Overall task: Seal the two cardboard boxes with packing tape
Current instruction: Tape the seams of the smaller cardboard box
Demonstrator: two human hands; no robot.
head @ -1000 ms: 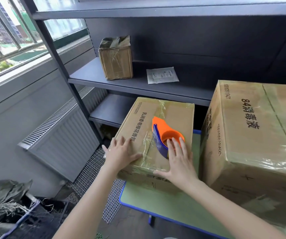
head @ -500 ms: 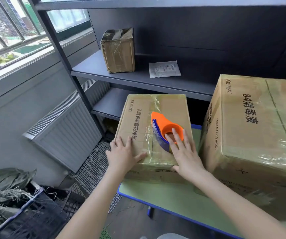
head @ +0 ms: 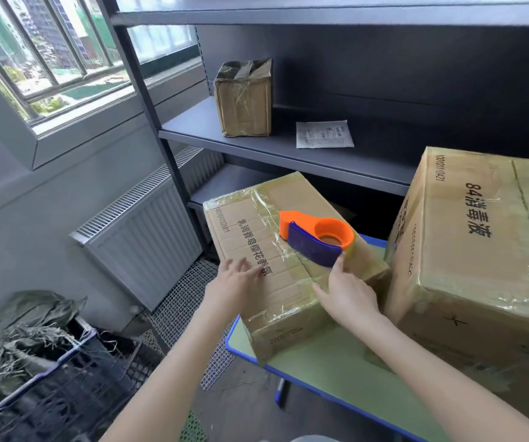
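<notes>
Fingers (head: 241,268) flat and open, both hands: left hand (head: 236,283) steadies the small box (head: 288,194), right hand (head: 349,298) touches the tape dispenser (head: 309,248). Pin the box, run tape straight along the seam (head: 304,272).

Beyond the left hand (head: 236,288), a shelf (head: 257,146) bears a small box (head: 244,100) and white packet (head: 323,134) — radiator (head: 148,237), dark crate (head: 65,393) leftward.

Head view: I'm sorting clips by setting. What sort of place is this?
Probably a storeroom or packing corner: dark metal shelving holding a taped box, a smaller carton and larger carton on a green table, a radiator under a window.
</notes>
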